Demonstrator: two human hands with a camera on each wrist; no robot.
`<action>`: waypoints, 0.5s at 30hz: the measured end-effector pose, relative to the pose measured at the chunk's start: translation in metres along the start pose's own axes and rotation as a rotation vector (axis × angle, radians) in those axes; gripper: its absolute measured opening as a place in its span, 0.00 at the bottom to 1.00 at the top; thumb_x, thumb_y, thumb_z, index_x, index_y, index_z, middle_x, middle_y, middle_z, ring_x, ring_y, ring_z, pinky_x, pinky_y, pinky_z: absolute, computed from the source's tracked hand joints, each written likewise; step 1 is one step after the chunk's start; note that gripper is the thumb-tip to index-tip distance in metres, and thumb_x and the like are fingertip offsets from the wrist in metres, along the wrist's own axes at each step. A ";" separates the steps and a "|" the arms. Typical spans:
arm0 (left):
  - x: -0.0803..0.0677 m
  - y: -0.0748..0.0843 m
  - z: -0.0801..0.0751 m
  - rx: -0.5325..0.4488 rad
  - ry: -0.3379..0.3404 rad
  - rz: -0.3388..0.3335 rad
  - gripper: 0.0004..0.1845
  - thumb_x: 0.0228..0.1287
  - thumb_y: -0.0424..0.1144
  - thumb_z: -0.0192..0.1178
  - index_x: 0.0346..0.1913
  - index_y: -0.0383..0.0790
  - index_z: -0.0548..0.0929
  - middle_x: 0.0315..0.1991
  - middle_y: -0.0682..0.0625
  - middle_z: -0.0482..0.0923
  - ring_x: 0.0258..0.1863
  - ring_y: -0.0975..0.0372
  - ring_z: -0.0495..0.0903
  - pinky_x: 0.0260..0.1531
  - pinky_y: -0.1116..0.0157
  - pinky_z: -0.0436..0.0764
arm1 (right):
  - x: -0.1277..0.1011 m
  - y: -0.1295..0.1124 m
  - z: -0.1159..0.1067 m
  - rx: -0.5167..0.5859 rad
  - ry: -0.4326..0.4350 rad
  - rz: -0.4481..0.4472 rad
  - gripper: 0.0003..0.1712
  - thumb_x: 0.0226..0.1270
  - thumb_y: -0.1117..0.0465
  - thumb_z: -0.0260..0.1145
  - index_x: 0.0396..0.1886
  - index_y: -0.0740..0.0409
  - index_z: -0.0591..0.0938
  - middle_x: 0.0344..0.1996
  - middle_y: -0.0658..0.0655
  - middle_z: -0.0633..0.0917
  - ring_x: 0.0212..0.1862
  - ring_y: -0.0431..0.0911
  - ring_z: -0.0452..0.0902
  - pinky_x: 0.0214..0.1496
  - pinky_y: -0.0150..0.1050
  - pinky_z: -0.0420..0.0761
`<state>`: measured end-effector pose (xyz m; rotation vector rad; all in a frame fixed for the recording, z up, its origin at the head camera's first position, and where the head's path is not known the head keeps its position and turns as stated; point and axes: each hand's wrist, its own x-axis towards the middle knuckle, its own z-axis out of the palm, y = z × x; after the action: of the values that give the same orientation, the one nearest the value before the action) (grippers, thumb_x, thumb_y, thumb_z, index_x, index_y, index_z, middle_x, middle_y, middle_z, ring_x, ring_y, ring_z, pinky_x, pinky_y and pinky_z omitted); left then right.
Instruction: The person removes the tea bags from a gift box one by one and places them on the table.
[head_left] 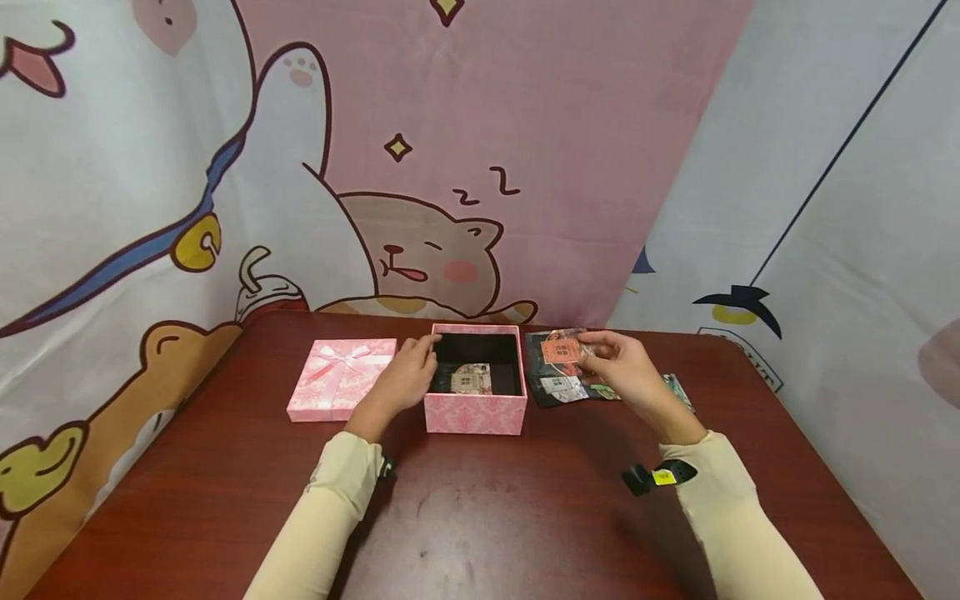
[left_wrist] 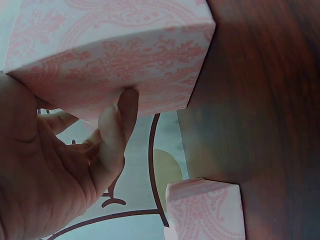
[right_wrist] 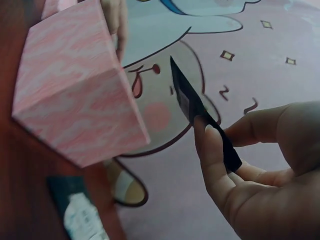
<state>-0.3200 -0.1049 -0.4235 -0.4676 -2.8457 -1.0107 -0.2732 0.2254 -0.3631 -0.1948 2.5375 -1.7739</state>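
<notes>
A pink patterned gift box (head_left: 476,414) stands uncovered at the middle of the table, its inside black. My left hand (head_left: 405,375) grips the box's left wall at the rim; in the left wrist view a fingertip presses the outer side of the box (left_wrist: 145,60). Inside lies a dark packet with a beige label (head_left: 471,380). Right of the box, my right hand (head_left: 621,371) pinches a flat dark packet with an orange label (head_left: 561,351), seen edge-on as a thin black packet (right_wrist: 187,97) in the right wrist view. It is held above the table.
The pink lid with a ribbon bow (head_left: 341,379) lies left of the box. A dark packet with a white label (head_left: 564,389) lies right of the box, and another packet (head_left: 677,388) shows behind the right wrist. A cartoon-print cloth (head_left: 570,167) hangs behind the table.
</notes>
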 end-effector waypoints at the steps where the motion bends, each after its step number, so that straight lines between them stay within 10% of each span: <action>1: 0.000 0.000 0.000 0.001 0.004 0.002 0.24 0.76 0.40 0.41 0.70 0.38 0.68 0.57 0.35 0.70 0.58 0.46 0.74 0.60 0.48 0.71 | -0.002 0.004 -0.001 0.000 0.004 0.001 0.26 0.71 0.70 0.58 0.66 0.76 0.68 0.51 0.73 0.80 0.36 0.38 0.82 0.37 0.35 0.84; 15: -0.002 0.002 -0.002 -0.007 0.001 -0.009 0.24 0.77 0.41 0.41 0.71 0.39 0.68 0.57 0.35 0.70 0.58 0.47 0.74 0.60 0.48 0.71 | -0.024 0.059 0.006 0.083 0.046 0.076 0.27 0.69 0.73 0.57 0.66 0.76 0.66 0.52 0.72 0.79 0.34 0.39 0.82 0.37 0.37 0.85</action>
<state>-0.3179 -0.1049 -0.4215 -0.4550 -2.8468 -1.0231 -0.2537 0.2424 -0.4216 -0.0545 2.4597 -1.8714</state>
